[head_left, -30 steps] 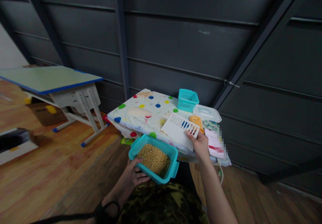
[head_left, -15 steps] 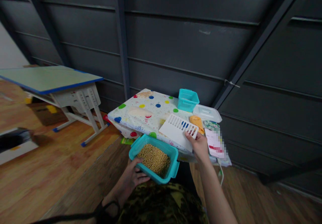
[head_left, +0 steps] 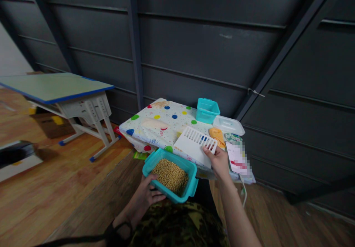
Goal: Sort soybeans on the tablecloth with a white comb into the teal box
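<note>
My left hand point(head_left: 148, 193) grips the near left side of a teal plastic box point(head_left: 192, 173), its thumb over the rim. Dried soybeans point(head_left: 170, 175) lie in the box, heaped toward its middle. In my right hand point(head_left: 219, 162) is a white slotted plastic tray point(head_left: 191, 149), pinched at its right end with the thumb on top. A row of slots runs along the tray's far side. It is held above the front edge of the table, beyond the box and slightly to its right. The box is close to my body, below the table's front edge.
The small table point(head_left: 180, 110) has a dotted cloth. On it are a second teal box point(head_left: 207, 110), a clear lid point(head_left: 229, 125), an orange cloth point(head_left: 217, 136) and a phone point(head_left: 235, 158) with a white cable. A green-topped desk point(head_left: 55, 86) stands left, before a dark panelled wall point(head_left: 194, 54).
The white slotted tray and my right hand have shifted very slightly left. The box of soybeans stays almost where it was, still held by my left hand.
</note>
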`<state>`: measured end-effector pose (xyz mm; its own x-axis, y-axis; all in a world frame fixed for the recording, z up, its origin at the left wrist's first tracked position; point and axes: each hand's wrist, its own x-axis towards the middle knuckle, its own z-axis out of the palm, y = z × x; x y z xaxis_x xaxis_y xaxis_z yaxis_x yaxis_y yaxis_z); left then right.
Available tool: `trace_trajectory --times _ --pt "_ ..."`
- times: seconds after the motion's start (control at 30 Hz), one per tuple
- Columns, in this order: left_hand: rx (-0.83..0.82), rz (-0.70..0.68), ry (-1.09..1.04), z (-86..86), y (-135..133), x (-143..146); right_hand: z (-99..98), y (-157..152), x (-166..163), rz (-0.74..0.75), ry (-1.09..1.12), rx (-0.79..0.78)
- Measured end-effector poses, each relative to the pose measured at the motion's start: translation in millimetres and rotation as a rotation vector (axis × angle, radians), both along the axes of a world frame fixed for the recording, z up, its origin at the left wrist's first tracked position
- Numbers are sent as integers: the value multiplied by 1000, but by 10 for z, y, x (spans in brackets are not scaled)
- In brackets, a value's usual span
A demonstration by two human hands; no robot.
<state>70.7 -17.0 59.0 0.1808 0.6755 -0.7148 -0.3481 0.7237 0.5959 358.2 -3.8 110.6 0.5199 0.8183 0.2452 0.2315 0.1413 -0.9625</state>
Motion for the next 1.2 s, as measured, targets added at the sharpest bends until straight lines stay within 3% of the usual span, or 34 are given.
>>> trace_trajectory --times 0.37,0.63,1.03,1.2 --pt "2 -12 -16 -54 0 2 78 -71 -15 4 -124 -4" --pt "0 -18 -32 -17 4 -5 22 51 266 -213 -137 61" --pt "-11 -14 3 -5 9 -7 -9 -26 351 -357 -130 129" --pt "2 -20 -6 6 5 -18 22 -11 312 -308 -201 86"
